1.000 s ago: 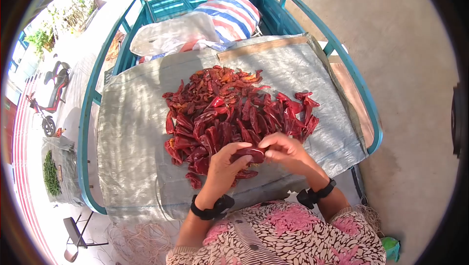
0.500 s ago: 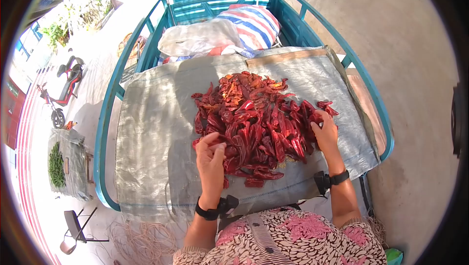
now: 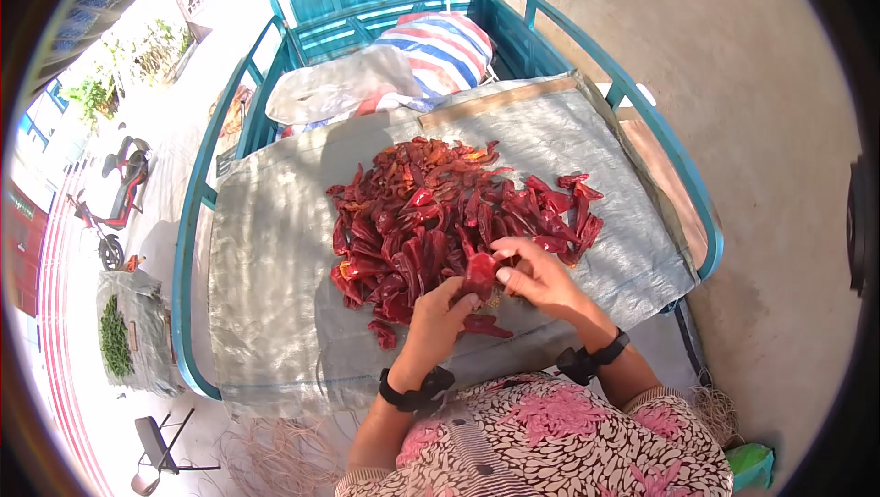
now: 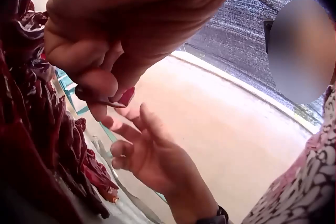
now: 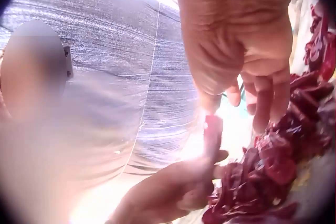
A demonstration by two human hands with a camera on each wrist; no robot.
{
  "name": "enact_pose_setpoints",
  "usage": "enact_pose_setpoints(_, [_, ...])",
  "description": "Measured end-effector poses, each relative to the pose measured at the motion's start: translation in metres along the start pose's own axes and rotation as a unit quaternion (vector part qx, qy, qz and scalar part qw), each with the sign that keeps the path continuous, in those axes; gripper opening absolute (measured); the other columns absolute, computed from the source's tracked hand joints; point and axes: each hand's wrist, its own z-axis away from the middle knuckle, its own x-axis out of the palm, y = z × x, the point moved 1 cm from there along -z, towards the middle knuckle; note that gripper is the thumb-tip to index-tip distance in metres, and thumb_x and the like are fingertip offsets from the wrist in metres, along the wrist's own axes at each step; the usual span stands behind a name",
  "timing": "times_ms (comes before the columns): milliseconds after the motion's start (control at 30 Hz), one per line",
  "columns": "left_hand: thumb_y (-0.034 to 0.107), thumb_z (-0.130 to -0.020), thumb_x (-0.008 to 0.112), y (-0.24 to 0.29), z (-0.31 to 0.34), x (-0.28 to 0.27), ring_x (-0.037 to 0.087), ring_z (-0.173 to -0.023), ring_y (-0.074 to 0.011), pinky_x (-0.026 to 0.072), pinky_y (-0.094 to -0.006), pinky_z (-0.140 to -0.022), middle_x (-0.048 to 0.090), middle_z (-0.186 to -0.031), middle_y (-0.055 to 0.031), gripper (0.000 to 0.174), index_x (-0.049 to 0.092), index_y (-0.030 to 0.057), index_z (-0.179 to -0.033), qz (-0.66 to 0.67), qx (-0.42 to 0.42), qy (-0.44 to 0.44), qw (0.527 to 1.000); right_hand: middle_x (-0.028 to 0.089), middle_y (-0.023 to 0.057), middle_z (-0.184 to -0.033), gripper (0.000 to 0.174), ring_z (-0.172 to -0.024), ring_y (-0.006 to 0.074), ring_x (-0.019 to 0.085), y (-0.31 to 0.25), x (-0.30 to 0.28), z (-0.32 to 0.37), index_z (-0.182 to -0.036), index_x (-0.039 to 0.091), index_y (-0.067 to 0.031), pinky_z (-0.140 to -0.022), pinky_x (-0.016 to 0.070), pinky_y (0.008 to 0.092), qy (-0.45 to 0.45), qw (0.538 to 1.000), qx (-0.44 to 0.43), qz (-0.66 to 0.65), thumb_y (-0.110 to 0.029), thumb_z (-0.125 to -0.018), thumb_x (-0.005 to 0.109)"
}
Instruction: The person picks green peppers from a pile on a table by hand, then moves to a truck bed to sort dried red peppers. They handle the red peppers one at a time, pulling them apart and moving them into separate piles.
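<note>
My left hand (image 3: 437, 321) pinches a wrinkled dark red chili pepper (image 3: 479, 275) between thumb and fingers, above the near edge of a pile of dried chilies (image 3: 412, 231). From the right, my right hand (image 3: 541, 284) reaches to that pepper, its thumb and index finger apart with their tips close at its side. In the left wrist view, the right hand (image 4: 157, 155) has loosely bent fingers beside the held pepper (image 4: 126, 98). In the right wrist view, the upright pepper (image 5: 212, 134) stands just below the right thumb, its lower part covered by the left hand (image 5: 168, 190).
The pile lies on a grey woven sheet (image 3: 266, 268) over a blue cart bed with side rails (image 3: 188, 286). Striped sacks (image 3: 440, 48) stand behind it. At left are a scooter (image 3: 128, 185), green peppers on a sheet (image 3: 115, 341) and a folding chair (image 3: 160, 447).
Half a second ago the hands were apart over the pile's left and right sides. Now they are together at the near middle, with a chili held in the left hand.
</note>
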Motion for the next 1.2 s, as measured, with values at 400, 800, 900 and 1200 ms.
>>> enact_pose_setpoints(400, [0.009,-0.099,0.06,0.024,-0.012,0.014,0.064,-0.083,-0.0094,0.0503,-0.0241,-0.07,0.068,-0.12,-0.007,0.037,0.057,0.0016,-0.135,0.054,0.114,0.168,0.978,0.067,0.0115,-0.104,0.034,-0.096,0.0293,0.067,0.061,-0.101,-0.003,-0.119,0.062,-0.0097,-0.083,0.0543,0.0411,0.201,0.886,0.102,0.405,-0.019,-0.087,0.071])
enact_pose_setpoints(800, [0.017,-0.1,0.064,0.019,-0.005,0.047,0.059,-0.085,-0.0072,0.0505,-0.0231,-0.076,0.066,-0.113,-0.0046,0.048,0.049,0.0008,-0.143,0.206,-0.029,-0.001,0.978,0.064,0.0008,-0.087,0.016,-0.065,0.0093,0.061,0.047,-0.032,0.034,-0.105,0.059,-0.0051,-0.061,0.051,0.0247,0.033,0.973,0.084,-0.212,-0.012,-0.095,0.07])
enact_pose_setpoints(900, [0.021,-0.102,0.063,0.001,-0.009,0.046,0.06,-0.077,-0.0068,0.0476,-0.0207,-0.067,0.071,-0.106,-0.003,0.048,0.048,0.002,-0.143,0.191,-0.054,0.019,0.98,0.066,0.0016,-0.09,0.014,-0.071,0.0101,0.063,0.056,-0.02,0.038,-0.106,0.059,-0.0044,-0.066,0.0521,0.0254,-0.064,0.973,0.105,-0.196,-0.012,-0.097,0.068])
enact_pose_setpoints(1200, [0.007,-0.102,0.058,0.002,-0.009,0.04,0.063,-0.08,-0.0088,0.0482,-0.02,-0.066,0.066,-0.122,-0.0061,0.037,0.051,0.005,-0.138,0.269,-0.064,0.053,0.959,0.069,0.0052,-0.095,0.016,-0.075,0.01,0.064,0.068,-0.026,0.038,-0.11,0.064,-0.0019,-0.07,0.0516,0.0252,-0.032,0.986,0.063,-0.149,-0.011,-0.097,0.064])
